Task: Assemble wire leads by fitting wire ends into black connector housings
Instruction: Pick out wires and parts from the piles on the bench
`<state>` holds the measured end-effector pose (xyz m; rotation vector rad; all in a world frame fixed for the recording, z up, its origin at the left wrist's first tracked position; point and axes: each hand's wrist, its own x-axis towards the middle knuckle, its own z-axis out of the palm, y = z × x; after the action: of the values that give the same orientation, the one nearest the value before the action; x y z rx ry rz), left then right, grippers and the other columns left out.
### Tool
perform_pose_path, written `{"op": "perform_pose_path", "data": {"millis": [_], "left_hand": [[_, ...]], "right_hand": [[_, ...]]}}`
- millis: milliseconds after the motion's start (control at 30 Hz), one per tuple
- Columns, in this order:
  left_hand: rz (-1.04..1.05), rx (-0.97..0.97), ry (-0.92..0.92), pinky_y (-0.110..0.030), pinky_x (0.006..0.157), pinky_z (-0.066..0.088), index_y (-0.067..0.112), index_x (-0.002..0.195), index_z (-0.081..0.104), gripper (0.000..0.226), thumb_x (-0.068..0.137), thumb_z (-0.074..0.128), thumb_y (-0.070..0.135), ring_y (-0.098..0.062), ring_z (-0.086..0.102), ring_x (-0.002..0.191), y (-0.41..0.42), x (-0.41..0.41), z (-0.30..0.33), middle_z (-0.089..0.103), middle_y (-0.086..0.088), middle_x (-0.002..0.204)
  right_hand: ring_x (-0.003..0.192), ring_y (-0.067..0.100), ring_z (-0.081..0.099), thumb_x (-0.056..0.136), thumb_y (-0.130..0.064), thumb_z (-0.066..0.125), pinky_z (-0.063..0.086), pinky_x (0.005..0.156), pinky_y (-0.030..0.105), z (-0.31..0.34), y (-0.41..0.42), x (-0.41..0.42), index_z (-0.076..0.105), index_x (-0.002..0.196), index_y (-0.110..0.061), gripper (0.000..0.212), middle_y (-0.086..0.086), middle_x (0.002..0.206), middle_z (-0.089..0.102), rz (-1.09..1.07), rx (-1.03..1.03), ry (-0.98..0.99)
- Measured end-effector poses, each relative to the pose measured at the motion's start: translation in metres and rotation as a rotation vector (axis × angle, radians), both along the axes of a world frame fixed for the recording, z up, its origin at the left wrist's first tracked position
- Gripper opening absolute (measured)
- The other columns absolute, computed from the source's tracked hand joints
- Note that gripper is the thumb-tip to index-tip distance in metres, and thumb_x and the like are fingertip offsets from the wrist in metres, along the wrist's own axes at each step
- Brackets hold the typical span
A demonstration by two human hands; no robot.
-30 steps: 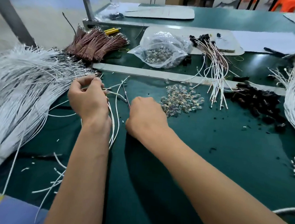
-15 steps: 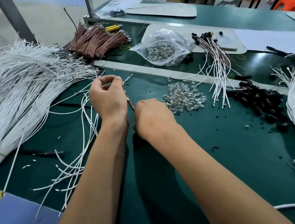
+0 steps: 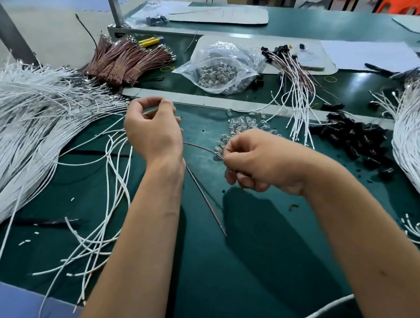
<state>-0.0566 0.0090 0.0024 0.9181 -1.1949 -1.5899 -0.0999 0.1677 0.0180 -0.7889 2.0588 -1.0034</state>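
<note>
Spreading across a green mat (image 3: 258, 256), the bench is crowded: white wires (image 3: 19, 121) heaped at nine o'clock, brown wire bundles (image 3: 126, 60) at eleven, a bag of clear parts (image 3: 218, 68) at twelve, black housings (image 3: 355, 141) at two. Grey floor lies beyond the far edge. Bare mat at six o'clock leaves free room. The left hand (image 3: 152, 131) pinches loose white strands; the right hand (image 3: 261, 162) is closed on a thin brown wire (image 3: 206, 200) trailing toward five.

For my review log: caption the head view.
Left hand gathers white wires; right hand pinches a brown wire.
</note>
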Motion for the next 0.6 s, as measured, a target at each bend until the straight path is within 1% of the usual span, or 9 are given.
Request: {"op": "perform_pose_path", "data": {"millis": [67,133,200,267,367,433,467,533,600], "left_hand": [[0.009,0.003,0.021,-0.023,0.044,0.042,0.012,0.09,0.062,0.008,0.089,0.063,0.003,-0.014,0.057,0.05,0.006,-0.006,-0.001,0.065,-0.006,0.072],[0.023,-0.003,0.027,-0.024,0.046,0.044,0.012,0.09,0.063,0.009,0.089,0.064,0.003,-0.012,0.058,0.05,0.012,-0.011,-0.003,0.065,-0.003,0.07],[0.025,-0.011,0.03,-0.024,0.047,0.045,0.014,0.089,0.064,0.012,0.088,0.065,0.002,-0.011,0.06,0.052,0.018,-0.018,-0.004,0.066,-0.001,0.069],[0.011,-0.01,0.028,-0.023,0.049,0.047,0.015,0.089,0.064,0.012,0.088,0.066,0.003,-0.01,0.062,0.054,0.024,-0.023,-0.006,0.068,-0.002,0.071],[-0.056,-0.029,0.022,-0.024,0.052,0.05,0.015,0.09,0.065,0.012,0.09,0.068,0.004,-0.009,0.063,0.056,0.034,-0.033,-0.012,0.068,-0.001,0.073],[-0.122,-0.059,0.019,-0.025,0.055,0.052,0.014,0.091,0.066,0.009,0.091,0.069,0.005,-0.01,0.064,0.057,0.041,-0.037,-0.016,0.068,0.0,0.07],[-0.154,-0.067,0.019,-0.025,0.057,0.053,0.011,0.093,0.066,0.007,0.092,0.069,0.004,-0.011,0.063,0.058,0.045,-0.038,-0.018,0.068,0.0,0.07],[-0.236,-0.076,0.036,-0.026,0.063,0.055,0.007,0.097,0.066,0.008,0.092,0.07,0.002,-0.012,0.063,0.06,0.052,-0.039,-0.023,0.067,-0.001,0.071],[-0.381,-0.095,0.052,-0.029,0.069,0.057,0.007,0.099,0.066,0.011,0.091,0.071,-0.001,-0.014,0.065,0.065,0.059,-0.039,-0.027,0.068,-0.002,0.073]], "right_hand": [[0.041,0.008,0.045,0.102,-0.001,0.049,0.028,0.034,0.014,0.007,0.027,-0.005,0.056,0.085,-0.005,0.019,0.01,0.068,0.062,0.047,-0.138,-0.142],[0.039,0.005,0.042,0.101,0.003,0.052,0.026,0.032,0.011,0.01,0.055,-0.012,0.054,0.087,-0.006,0.017,0.009,0.067,0.061,0.055,-0.273,-0.256],[0.038,0.003,0.04,0.094,-0.003,0.059,0.025,0.031,0.01,0.01,0.079,-0.018,0.053,0.087,-0.007,0.01,0.009,0.067,0.059,-0.021,-0.404,-0.329],[0.04,0.002,0.038,0.088,-0.008,0.061,0.025,0.03,0.008,0.004,0.1,-0.025,0.054,0.09,-0.007,0.007,0.009,0.07,0.058,-0.11,-0.496,-0.359],[0.043,-0.002,0.035,0.088,-0.006,0.07,0.024,0.031,0.007,-0.009,0.131,-0.033,0.06,0.1,-0.009,0.016,0.007,0.075,0.058,-0.142,-0.677,-0.439],[0.046,-0.001,0.029,0.086,-0.013,0.08,0.023,0.031,0.006,-0.016,0.146,-0.039,0.06,0.11,-0.011,0.031,0.004,0.078,0.055,-0.106,-0.852,-0.521],[0.047,0.0,0.029,0.085,-0.016,0.082,0.024,0.031,0.005,-0.018,0.15,-0.042,0.059,0.114,-0.013,0.038,0.001,0.079,0.055,-0.106,-0.932,-0.547],[0.05,0.0,0.039,0.087,-0.016,0.077,0.028,0.034,0.005,-0.023,0.15,-0.047,0.057,0.121,-0.014,0.04,-0.002,0.081,0.057,-0.183,-1.054,-0.547],[0.056,0.0,0.049,0.094,-0.012,0.061,0.035,0.037,0.007,-0.03,0.142,-0.048,0.056,0.127,-0.014,0.034,-0.005,0.083,0.062,-0.324,-1.099,-0.508]]}}
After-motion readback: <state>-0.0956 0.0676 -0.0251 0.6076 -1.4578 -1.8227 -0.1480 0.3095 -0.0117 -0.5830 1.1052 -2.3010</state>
